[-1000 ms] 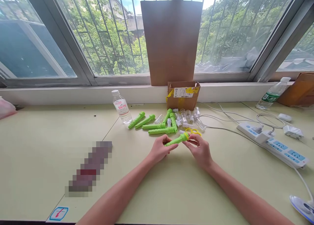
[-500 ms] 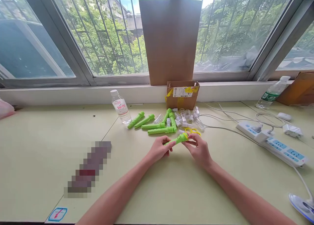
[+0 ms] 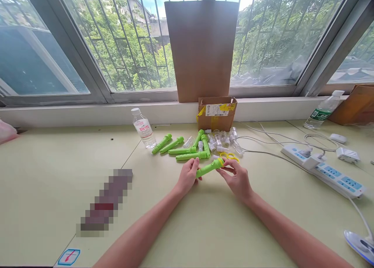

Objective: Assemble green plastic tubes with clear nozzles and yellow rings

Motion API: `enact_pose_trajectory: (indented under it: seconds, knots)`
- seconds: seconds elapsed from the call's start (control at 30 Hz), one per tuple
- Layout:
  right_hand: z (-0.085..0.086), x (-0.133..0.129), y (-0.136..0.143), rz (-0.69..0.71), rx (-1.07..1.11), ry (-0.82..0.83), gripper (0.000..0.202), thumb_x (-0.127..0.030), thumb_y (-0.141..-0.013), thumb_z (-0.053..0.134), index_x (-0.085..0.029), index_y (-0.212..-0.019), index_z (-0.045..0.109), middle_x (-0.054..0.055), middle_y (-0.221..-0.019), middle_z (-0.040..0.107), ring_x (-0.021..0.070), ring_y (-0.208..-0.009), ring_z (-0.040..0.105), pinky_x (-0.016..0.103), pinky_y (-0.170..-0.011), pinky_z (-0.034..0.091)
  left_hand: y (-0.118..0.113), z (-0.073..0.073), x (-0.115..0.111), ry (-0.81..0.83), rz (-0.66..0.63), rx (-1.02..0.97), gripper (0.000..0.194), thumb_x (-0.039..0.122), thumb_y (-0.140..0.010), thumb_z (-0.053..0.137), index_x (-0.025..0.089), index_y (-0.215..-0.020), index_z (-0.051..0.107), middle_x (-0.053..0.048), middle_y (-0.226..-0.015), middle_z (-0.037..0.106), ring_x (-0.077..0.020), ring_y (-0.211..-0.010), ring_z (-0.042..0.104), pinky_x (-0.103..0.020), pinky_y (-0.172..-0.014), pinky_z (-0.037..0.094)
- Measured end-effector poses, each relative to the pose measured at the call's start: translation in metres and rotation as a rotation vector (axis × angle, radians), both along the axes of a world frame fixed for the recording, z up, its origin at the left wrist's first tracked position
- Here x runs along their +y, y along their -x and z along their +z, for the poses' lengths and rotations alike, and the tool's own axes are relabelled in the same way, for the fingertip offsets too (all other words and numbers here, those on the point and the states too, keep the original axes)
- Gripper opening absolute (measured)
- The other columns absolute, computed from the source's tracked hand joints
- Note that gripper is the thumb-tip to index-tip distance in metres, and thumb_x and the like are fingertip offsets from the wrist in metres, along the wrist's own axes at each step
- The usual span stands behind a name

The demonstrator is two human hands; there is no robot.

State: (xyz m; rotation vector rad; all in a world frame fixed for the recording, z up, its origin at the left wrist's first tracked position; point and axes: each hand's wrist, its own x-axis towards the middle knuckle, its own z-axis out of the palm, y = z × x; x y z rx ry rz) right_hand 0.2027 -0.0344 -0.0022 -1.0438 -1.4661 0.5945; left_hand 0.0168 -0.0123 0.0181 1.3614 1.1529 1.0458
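Tube, green, clasped in left hand, yellow-ringed end pinched in right hand. Just beyond: loose yellow rings.

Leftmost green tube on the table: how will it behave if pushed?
The leftmost green tube may roll, being roundish and lying on its side. Probably stiff too: the similar held tube shows no visible bend between left hand and right hand.

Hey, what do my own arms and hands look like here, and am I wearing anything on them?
Your left hand and right hand are ungloved. Both forearms look slender, with no sleeves in view, and the wrists have no watch or bracelet. I see no rings, though the fingers are partly hidden.
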Motion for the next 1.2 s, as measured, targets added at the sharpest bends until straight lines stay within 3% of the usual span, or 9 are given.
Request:
enact_pose_trajectory:
  seconds: [0.13,0.23,0.4,0.57,0.67,0.77,0.87,1.03,1.2]
  knots:
    - [0.001,0.001,-0.001,-0.018,0.012,-0.028,0.021,-0.036,-0.076,0.068,-0.022,-0.083,0.054,0.007,-0.107,0.067,0.0257,-0.1,0.065,0.048,-0.085,0.058,0.003,-0.001,0.004,-0.109,0.159,0.04,0.046,0.061,-0.082,0.045,0.019,-0.063,0.039,0.004,-0.056,0.044,-0.0079,-0.045,0.043,-0.02,-0.039,0.036]
    - [0.0,0.002,-0.002,-0.03,0.02,-0.026,0.022,-0.036,-0.075,0.069,-0.022,-0.083,0.055,0.007,-0.106,0.067,0.0258,-0.098,0.066,0.048,-0.085,0.058,0.007,-0.001,0.008,-0.207,0.305,0.121,0.051,0.057,-0.083,0.045,0.02,-0.054,0.026,0.005,-0.05,0.027,-0.0078,-0.044,0.029,-0.023,-0.041,0.027]
    - [-0.001,0.002,-0.002,-0.042,0.034,-0.003,0.023,-0.036,-0.074,0.07,-0.021,-0.084,0.056,0.008,-0.106,0.067,0.0263,-0.097,0.066,0.049,-0.085,0.058,0.009,-0.001,0.012,-0.232,0.265,0.188,0.055,0.052,-0.085,0.044,0.02,-0.052,0.014,0.004,-0.049,0.015,-0.0084,-0.045,0.015,-0.027,-0.045,0.017]
    - [-0.001,0.004,-0.003,-0.054,0.073,0.011,0.025,-0.038,-0.072,0.072,-0.021,-0.085,0.057,0.008,-0.105,0.067,0.0263,-0.096,0.067,0.049,-0.083,0.058,0.007,-0.004,0.012,-0.243,0.229,0.242,0.054,0.057,-0.087,0.036,0.02,-0.052,0.019,0.003,-0.049,0.022,-0.0099,-0.045,0.023,-0.027,-0.046,0.018]
    - [-0.001,0.005,-0.003,-0.053,0.09,0.01,0.026,-0.039,-0.072,0.071,-0.021,-0.084,0.057,0.007,-0.102,0.068,0.0266,-0.101,0.065,0.049,-0.085,0.058,0.008,-0.003,0.009,-0.297,0.203,0.333,0.048,0.058,-0.088,0.032,0.021,-0.058,0.033,0.003,-0.051,0.033,-0.0117,-0.046,0.034,-0.026,-0.048,0.024]
    - [0.0,0.006,-0.004,-0.058,0.131,0.05,0.027,-0.039,-0.071,0.072,-0.021,-0.083,0.056,0.006,-0.097,0.068,0.0257,-0.096,0.066,0.048,-0.083,0.058,0.009,-0.003,0.003,-0.434,0.132,0.525,0.035,0.056,-0.084,0.045,0.022,-0.086,0.048,0.002,-0.064,0.05,-0.0139,-0.053,0.046,-0.025,-0.053,0.032]
    - [0.002,0.006,-0.005,-0.059,0.175,0.096,0.029,-0.041,-0.071,0.072,-0.021,-0.084,0.055,0.006,-0.093,0.067,0.0242,-0.088,0.069,0.047,-0.081,0.059,0.007,-0.004,-0.001,-0.556,0.078,0.679,0.046,0.055,-0.071,0.063,0.023,-0.102,0.052,-0.002,-0.08,0.06,-0.0178,-0.066,0.056,-0.025,-0.058,0.036]
    - [0.002,0.006,-0.005,-0.021,0.206,0.14,0.033,-0.043,-0.069,0.073,-0.02,-0.084,0.054,0.006,-0.094,0.067,0.0244,-0.088,0.068,0.047,-0.082,0.058,0.007,-0.011,0.0,-0.631,0.014,0.728,0.021,0.042,-0.08,0.058,0.023,-0.088,0.061,-0.002,-0.063,0.06,-0.0165,-0.058,0.057,-0.023,-0.056,0.034]
    - [0.0,0.006,-0.005,0.035,0.202,0.141,0.034,-0.042,-0.069,0.073,-0.021,-0.086,0.053,0.005,-0.098,0.065,0.0235,-0.094,0.066,0.046,-0.085,0.057,0.01,-0.01,-0.002,-0.612,0.0,0.686,0.022,0.043,-0.079,0.059,0.023,-0.086,0.063,-0.001,-0.061,0.06,-0.0145,-0.052,0.053,-0.023,-0.054,0.033]
